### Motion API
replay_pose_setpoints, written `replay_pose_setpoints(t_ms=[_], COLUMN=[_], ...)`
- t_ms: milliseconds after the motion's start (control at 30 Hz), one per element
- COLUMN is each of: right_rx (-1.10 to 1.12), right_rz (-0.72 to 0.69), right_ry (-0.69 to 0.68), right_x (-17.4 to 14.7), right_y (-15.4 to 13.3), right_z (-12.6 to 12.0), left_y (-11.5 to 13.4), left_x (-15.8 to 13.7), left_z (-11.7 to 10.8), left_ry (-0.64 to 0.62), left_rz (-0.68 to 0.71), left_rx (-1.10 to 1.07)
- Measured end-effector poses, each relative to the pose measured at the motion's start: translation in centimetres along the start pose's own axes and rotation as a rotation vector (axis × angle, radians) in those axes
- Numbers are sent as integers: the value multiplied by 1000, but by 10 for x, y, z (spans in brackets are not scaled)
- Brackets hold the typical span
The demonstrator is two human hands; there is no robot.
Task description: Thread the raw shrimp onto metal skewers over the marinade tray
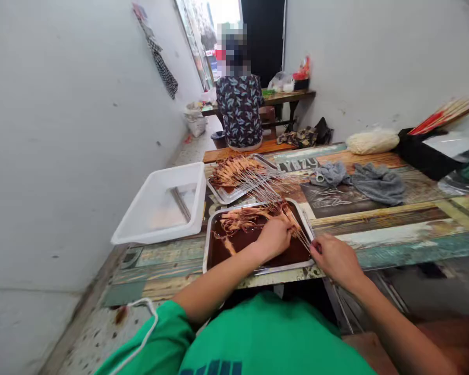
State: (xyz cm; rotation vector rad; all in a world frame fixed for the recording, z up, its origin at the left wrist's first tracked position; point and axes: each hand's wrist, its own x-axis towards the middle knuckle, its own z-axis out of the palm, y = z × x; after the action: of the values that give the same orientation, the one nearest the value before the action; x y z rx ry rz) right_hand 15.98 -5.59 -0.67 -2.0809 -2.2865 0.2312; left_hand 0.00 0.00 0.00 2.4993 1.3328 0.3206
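Note:
A metal tray point(208, 245) of dark brown liquid stands at the table edge in front of me, with pinkish-orange stringy pieces of meat point(238, 220) lying in it. My left hand point(275, 238) is over the tray, fingers closed on a piece of meat at the right side. Thin metal skewers point(303, 238) run from that meat toward my right hand point(334, 255), which pinches their ends by the tray's right rim. Behind, a second metal tray point(224, 198) bears a heap of skewered meat point(234, 171), its skewers pointing right and toward me.
A white plastic tub point(140, 213) with a metal piece inside stands left. Grey cloths point(377, 183), a dark mat point(336, 200), a pale wrapped bundle point(372, 141) and a black box point(426, 153) lie right. Beyond the table a person point(240, 112) sits facing away.

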Motion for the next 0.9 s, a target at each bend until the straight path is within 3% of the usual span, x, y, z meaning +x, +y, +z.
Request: replay_pose_setpoints(t_ms=[300, 533, 733, 800, 900], right_rx=[68, 179, 290, 353, 395], right_rz=[81, 100, 76, 36, -11], right_ry=[-34, 131, 155, 141, 144], right_x=[8, 2, 3, 4, 5], right_y=[-2, 3, 7, 9, 13], right_z=[-1, 3, 10, 13, 17], left_y=[-4, -7, -19, -32, -59], left_x=[-2, -2, -13, -16, -24], left_z=[4, 9, 5, -5, -27], left_ry=[34, 88, 101, 136, 205], left_rz=[0, 39, 127, 89, -103], left_rx=[-105, -144, -302, -276, -122])
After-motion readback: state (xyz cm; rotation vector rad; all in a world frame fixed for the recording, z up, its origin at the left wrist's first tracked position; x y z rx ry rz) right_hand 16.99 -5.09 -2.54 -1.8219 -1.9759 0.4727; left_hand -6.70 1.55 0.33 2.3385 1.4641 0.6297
